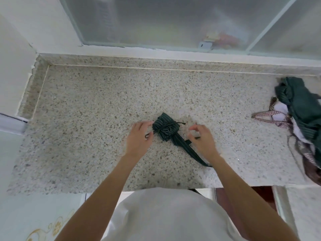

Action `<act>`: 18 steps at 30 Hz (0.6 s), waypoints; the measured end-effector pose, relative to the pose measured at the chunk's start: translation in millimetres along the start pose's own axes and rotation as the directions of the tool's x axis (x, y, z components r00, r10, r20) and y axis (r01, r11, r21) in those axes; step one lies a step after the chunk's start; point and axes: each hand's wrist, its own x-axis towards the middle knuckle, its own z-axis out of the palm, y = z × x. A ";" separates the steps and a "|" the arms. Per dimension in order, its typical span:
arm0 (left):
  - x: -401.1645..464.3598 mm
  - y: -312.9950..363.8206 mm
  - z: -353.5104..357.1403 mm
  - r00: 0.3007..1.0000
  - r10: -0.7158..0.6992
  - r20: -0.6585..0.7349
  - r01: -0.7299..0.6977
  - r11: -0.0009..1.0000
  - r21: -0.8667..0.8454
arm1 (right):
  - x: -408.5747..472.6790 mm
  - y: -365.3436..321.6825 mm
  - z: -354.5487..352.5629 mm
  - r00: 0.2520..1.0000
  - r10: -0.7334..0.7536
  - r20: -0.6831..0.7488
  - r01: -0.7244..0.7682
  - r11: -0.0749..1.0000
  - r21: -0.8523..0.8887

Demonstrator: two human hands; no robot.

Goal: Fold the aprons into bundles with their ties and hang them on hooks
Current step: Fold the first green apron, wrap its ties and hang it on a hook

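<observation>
A dark green striped apron bundle point(165, 129) lies rolled up at the middle of the speckled stone counter point(86, 110). Thin dark ties are wrapped round it. My left hand point(139, 138) is just left of the bundle and pinches a tie cord point(147, 136) that runs taut to the knot. My right hand point(202, 138) is just right of the bundle with its fingers curled, and a short dark tie end point(197, 137) shows at the thumb. A striped strap point(189, 152) trails from the bundle towards the counter's front edge.
A heap of loose aprons point(300, 108), dark green over white and checked maroon, lies at the counter's right end, with straps point(271, 117) reaching left. A frosted sliding window point(165, 21) stands behind the counter. A white wall point(15, 66) closes the left side.
</observation>
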 end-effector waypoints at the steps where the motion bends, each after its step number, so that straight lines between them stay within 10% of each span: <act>1: 0.9 8.7 3.9 0.992 0.128 0.012 -0.128 0.991 -0.035 | -14.2 9.8 4.3 1.000 0.013 0.015 -0.011 0.997 -0.073; 5: -2.2 40.9 36.1 0.814 0.518 0.264 -0.501 0.855 -0.134 | -63.8 41.8 26.6 0.988 0.123 0.091 -0.079 0.921 -0.382; 10: -13.7 68.0 83.9 0.518 0.393 0.760 -0.607 0.795 0.004 | -104.0 57.0 21.7 0.976 0.216 -0.016 -0.204 0.891 -0.407; 18: -14.9 105.9 97.6 0.669 0.396 0.628 -0.535 0.844 0.037 | -150.9 54.2 -61.1 0.928 0.322 -0.189 -0.300 0.944 0.135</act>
